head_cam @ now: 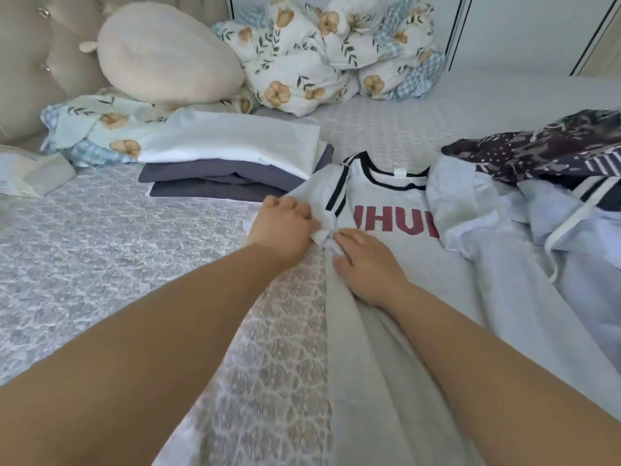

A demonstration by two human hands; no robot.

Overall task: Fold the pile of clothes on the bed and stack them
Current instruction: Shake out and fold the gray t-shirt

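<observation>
— What lay under the hands?

— A soft grey shirt (396,210) with black-and-white trim and dark red block letters, spread flat on the quilted, lace-patterned bedspread (134,247). The left hand (282,227) had its fingers curled round a bunched sleeve edge; the right hand (366,264) pressed beside it, fingers together, tips on the same white fold.

— And around it?

— A folded stack (232,163), white cloth over dark grey, sat just left of the collar. Pale blue garments (497,230) overlapped the shirt's right side, with a dark patterned piece (551,146) beyond. A round cream cushion (168,52) and floral bedding (332,52) stood at the back.
</observation>
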